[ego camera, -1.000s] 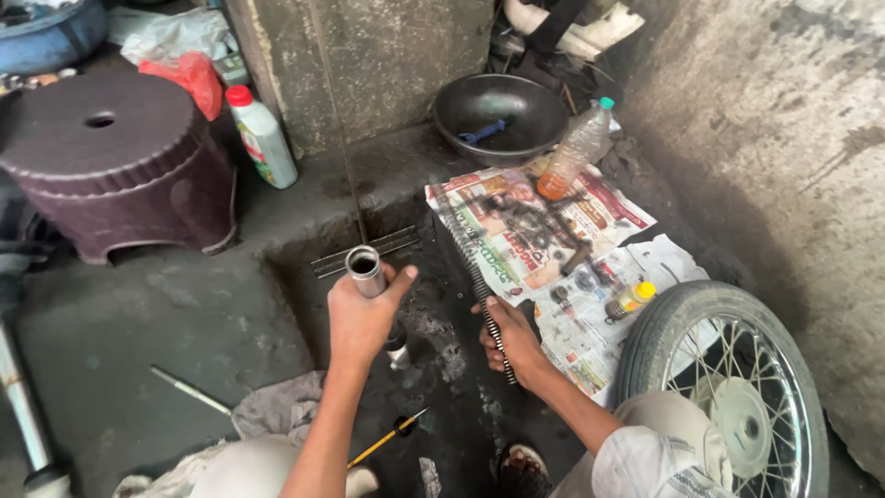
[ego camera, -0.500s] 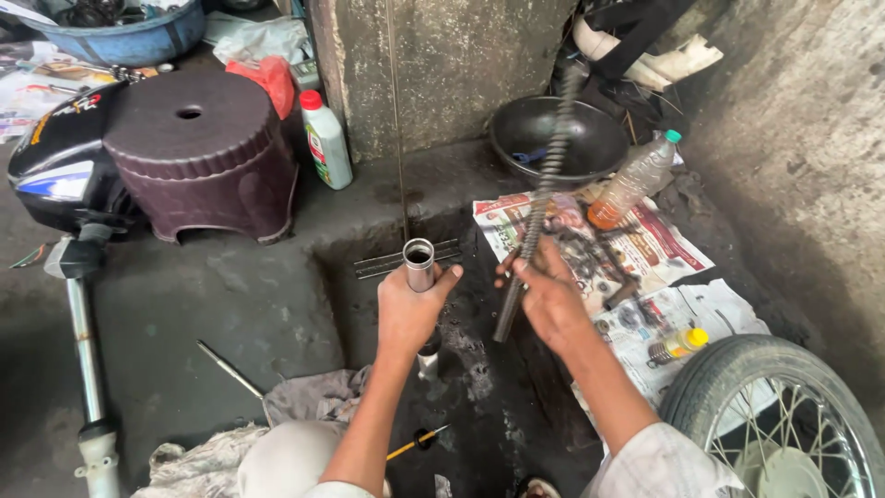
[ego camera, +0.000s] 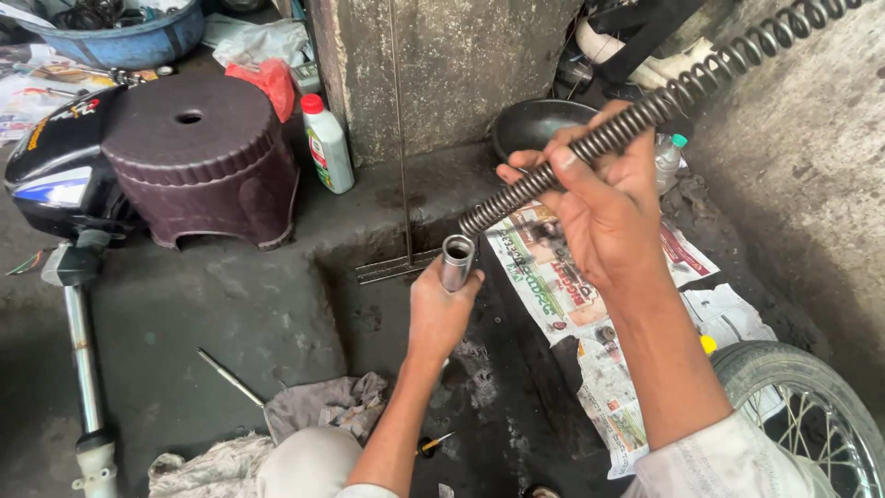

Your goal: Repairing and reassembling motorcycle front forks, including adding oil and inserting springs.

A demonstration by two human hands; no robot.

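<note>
Over oily concrete floor (ego camera: 230, 304), your left hand (ego camera: 441, 309) grips the upright metal tube (ego camera: 456, 261); your raised right hand (ego camera: 604, 207) clasps the coil spring (ego camera: 645, 111) slanting upper right.

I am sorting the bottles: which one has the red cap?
The white bottle standing by the concrete pillar, right of the stool. The clear bottle near the black pan has a green cap.

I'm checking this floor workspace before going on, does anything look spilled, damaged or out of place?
Dark oily stains cover the newspaper spread on the floor and the concrete beside it. A rag lies crumpled by a loose metal rod. The spring in the right hand and the tube in the left hand show no visible damage.
</note>
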